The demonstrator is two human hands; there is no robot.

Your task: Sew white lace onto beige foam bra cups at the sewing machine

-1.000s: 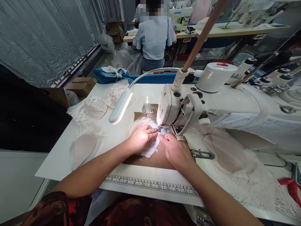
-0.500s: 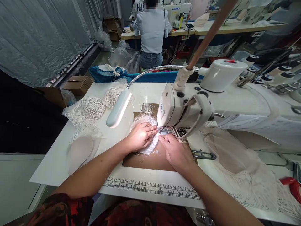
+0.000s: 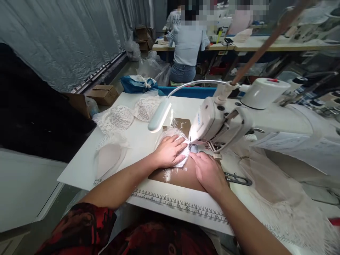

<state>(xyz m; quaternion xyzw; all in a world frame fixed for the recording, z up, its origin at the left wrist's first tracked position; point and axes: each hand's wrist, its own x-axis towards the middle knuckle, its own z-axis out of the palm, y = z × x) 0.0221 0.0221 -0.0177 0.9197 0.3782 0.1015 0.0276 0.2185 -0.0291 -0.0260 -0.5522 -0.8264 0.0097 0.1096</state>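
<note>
A white lace bra cup (image 3: 171,133) lies under the sewing machine's needle area, brightly lit. My left hand (image 3: 170,151) rests flat on the cup, fingers spread toward the presser foot (image 3: 190,146). On the other side, my right hand (image 3: 209,173) has its fingers mostly curled, and its fingertips pinch the cup's edge just in front of the foot. Over both hands stands the white sewing machine head (image 3: 204,118). Beneath the cup is a brown plate (image 3: 170,176) on the white table (image 3: 143,141).
More lace cups (image 3: 117,118) and a plain beige cup (image 3: 108,159) lie at left. A lamp (image 3: 159,117) hangs on a bent neck. Sheer lace fabric (image 3: 276,177) covers the right side. A printed ruler (image 3: 175,205) runs along the front edge. Another person (image 3: 187,46) sits ahead.
The whole view has shifted, so the table and machine appear farther right and tilted. My left hand's fingers are more spread on the cup, which has turned slightly. My right hand stays by the foot.
</note>
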